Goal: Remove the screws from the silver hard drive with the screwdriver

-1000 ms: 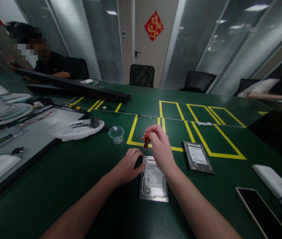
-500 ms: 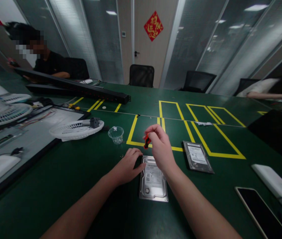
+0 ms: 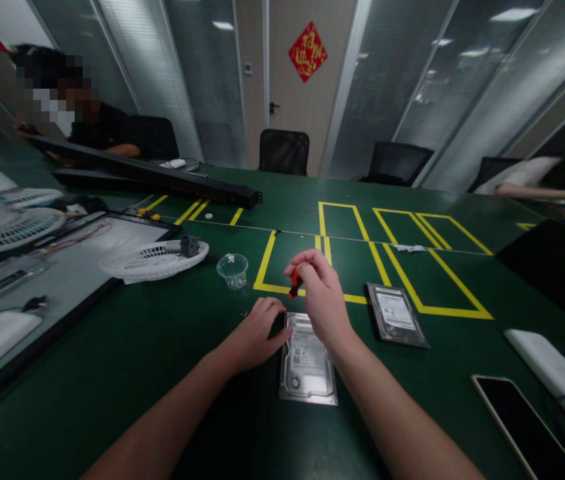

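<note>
A silver hard drive (image 3: 307, 363) lies label up on the green table (image 3: 162, 347) in front of me. My left hand (image 3: 255, 333) rests on the table against the drive's far left corner, fingers curled at its edge. My right hand (image 3: 320, 297) hovers over the drive's far end, fingers pinched on a small red-handled screwdriver (image 3: 294, 283) that points down at that corner. A second hard drive (image 3: 396, 315) lies to the right, untouched.
A clear plastic cup (image 3: 233, 270) stands left of the yellow tape boxes (image 3: 377, 267). White fan grilles (image 3: 155, 259) and a framed panel (image 3: 37, 280) fill the left. A phone (image 3: 527, 427) and white device (image 3: 552, 373) lie right. Other people sit at far left and far right.
My right hand has turned the screwdriver slightly between its fingers; its tilt shifts. My left hand and both drives have stayed put.
</note>
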`<state>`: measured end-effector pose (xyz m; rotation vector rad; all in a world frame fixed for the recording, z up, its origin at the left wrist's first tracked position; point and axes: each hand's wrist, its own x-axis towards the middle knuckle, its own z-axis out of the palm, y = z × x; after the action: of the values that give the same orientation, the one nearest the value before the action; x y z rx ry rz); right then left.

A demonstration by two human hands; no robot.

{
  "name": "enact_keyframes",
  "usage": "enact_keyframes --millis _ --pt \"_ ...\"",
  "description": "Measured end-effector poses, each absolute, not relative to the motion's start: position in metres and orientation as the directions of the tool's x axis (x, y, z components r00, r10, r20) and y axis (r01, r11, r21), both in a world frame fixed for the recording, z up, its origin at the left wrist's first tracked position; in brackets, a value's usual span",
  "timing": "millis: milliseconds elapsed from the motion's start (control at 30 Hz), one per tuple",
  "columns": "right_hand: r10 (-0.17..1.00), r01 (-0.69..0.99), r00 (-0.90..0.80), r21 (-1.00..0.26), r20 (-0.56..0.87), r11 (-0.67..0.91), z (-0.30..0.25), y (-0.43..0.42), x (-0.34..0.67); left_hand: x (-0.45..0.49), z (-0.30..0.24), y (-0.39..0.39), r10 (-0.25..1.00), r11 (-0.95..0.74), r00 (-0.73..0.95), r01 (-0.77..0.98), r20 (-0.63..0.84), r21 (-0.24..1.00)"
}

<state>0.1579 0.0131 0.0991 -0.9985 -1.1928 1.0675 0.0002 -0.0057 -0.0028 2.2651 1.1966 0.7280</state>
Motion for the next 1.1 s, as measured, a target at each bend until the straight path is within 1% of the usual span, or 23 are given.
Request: enact_keyframes --millis 167,267,600,800,1100 --pt "0.984 -0.121 0.050 -0.976 0.174 0.179 0.0974 0.0129 0.1571 0.0006 -0.0030 -0.0055 0.848 -0.508 0.473 0.597 0.239 0.622" --pt "0.980 -0.133 0.044 -0.971 0.193 0.197 0.0980 0.0125 0.1569 0.0006 -0.0032 -0.0056 0.846 -0.512 0.474 0.597 0.244 0.617" --pt "0.974 -0.087 0.040 -0.970 0.225 0.228 0.0996 0.0124 0.1581 0.0010 -0.0022 -0.0059 0.847 -0.509 0.480 0.603 0.230 0.615" --pt "0.979 -0.098 0.044 -0.975 0.197 0.200 0.0976 0.0134 0.1578 0.0014 -0.0037 -0.0053 0.844 -0.514 0.481 0.597 0.238 0.616" --pt "0.976 -0.098 0.059 -0.972 0.208 0.213 0.0976 0.0123 0.1575 0.0009 -0.0029 -0.0051 0.839 -0.518 0.493 0.594 0.229 0.616"
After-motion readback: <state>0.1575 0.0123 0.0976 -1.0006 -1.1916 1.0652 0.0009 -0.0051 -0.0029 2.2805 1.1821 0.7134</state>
